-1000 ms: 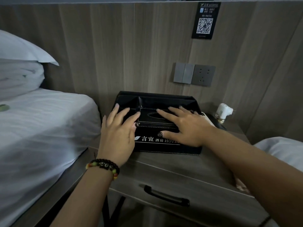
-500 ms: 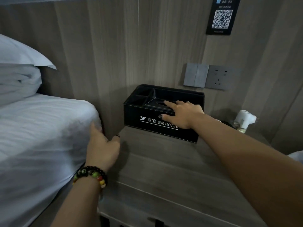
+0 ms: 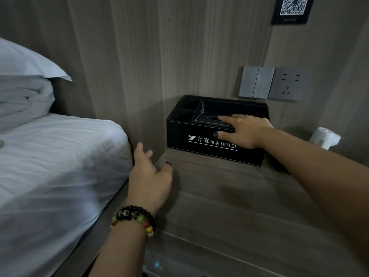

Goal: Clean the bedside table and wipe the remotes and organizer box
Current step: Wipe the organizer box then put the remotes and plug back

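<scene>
Right hand (image 3: 246,130) flat on organizer box (image 3: 201,134)

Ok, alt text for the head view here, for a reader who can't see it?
A person's right hand rests flat on a black hotel organizer box at the back of a wooden bedside table, while the left hand, open, with a beaded bracelet on its wrist, hovers by the table's left edge beside a white bed.
</scene>
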Available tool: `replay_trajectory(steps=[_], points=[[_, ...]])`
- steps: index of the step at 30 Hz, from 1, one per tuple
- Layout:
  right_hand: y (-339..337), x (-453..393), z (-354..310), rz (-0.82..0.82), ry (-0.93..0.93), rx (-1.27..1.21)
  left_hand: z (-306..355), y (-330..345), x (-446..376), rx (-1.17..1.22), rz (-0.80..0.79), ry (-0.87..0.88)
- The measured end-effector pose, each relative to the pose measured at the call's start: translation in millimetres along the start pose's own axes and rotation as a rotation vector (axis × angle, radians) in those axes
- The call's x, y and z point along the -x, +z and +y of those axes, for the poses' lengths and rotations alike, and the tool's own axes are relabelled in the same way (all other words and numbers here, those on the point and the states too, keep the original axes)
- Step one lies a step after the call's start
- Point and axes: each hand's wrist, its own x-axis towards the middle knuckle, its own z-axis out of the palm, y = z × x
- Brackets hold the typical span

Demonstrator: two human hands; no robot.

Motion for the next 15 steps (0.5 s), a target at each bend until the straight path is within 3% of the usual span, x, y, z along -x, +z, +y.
replay_trajectory(steps=[8,11,13,15], points=[[-4,0,0,-0.027,0.007,0.033,16,6,13,-0.023,-0.063,0.039],[-12,3,9,-0.093,-0.01,-0.196,25,14,23,-0.046,-0.118,0.065],[-21,18,23,0.063,-0.065,-0.443,31,19,29,-0.052,-0.146,0.092],[-27,41,43,0.288,-0.111,-0.496,35,24,34,-0.048,-0.148,0.1]])
